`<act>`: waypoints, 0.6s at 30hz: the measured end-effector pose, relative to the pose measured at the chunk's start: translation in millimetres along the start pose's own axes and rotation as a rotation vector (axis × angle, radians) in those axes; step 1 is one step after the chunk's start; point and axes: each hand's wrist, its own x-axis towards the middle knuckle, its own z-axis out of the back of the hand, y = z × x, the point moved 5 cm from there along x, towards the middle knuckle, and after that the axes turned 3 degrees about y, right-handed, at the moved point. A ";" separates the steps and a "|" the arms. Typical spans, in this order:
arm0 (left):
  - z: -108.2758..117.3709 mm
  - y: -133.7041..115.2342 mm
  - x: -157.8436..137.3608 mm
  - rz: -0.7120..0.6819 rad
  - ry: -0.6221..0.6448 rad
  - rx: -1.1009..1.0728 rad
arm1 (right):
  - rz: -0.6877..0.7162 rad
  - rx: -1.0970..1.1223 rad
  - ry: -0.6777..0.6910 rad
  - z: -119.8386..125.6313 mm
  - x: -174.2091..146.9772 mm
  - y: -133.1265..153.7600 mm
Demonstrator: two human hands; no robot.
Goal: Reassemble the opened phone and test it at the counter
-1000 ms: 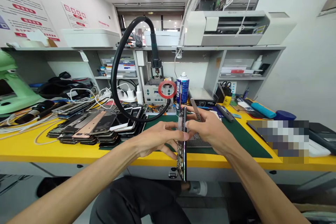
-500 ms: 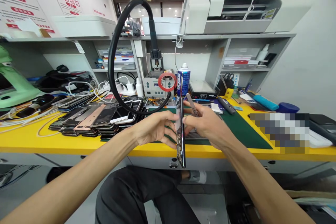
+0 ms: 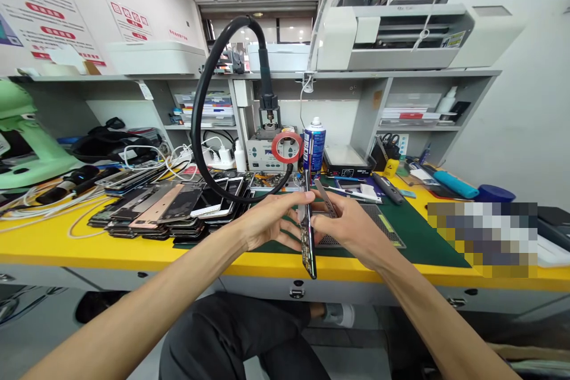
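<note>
Yellow bench [image 3: 57,255], grey shelving [image 3: 378,75] behind; left side crowded.
Stacked phone panels [image 3: 152,208] lie left of centre; a pale green device [image 3: 29,154] stands at far left. Black hose [image 3: 197,113] arches before a grey control box [image 3: 262,155]. Red ring [image 3: 274,148] beside an upright blue spray can [image 3: 317,148]. Large white machine [image 3: 336,41] tops the right shelf; yellow bottle [image 3: 392,166] and light-blue roll [image 3: 456,184] sit below.

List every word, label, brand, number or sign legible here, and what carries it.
No text is clear enough to quote with certainty.
Larger wall poster: red and white characters, too blurred.
Smaller wall poster: characters too indistinct.
Blue spray can: white lettering, unreadable.
Gray bench station: panel markings too small.
White plotter-like machine: top lettering and yellow label too small.
Opened phone: none visible.
</note>
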 end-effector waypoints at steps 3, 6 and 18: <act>0.9 -1.2 1.3 -0.013 -0.010 -0.013 | -0.019 0.011 0.016 -0.8 -2.6 -4.9; 4.5 -2.5 2.9 -0.035 -0.027 -0.040 | 0.001 -0.012 0.037 -3.1 -4.4 -8.1; 15.6 -3.3 9.0 -0.085 -0.079 -0.058 | 0.040 -0.108 0.083 -9.2 -10.3 -13.9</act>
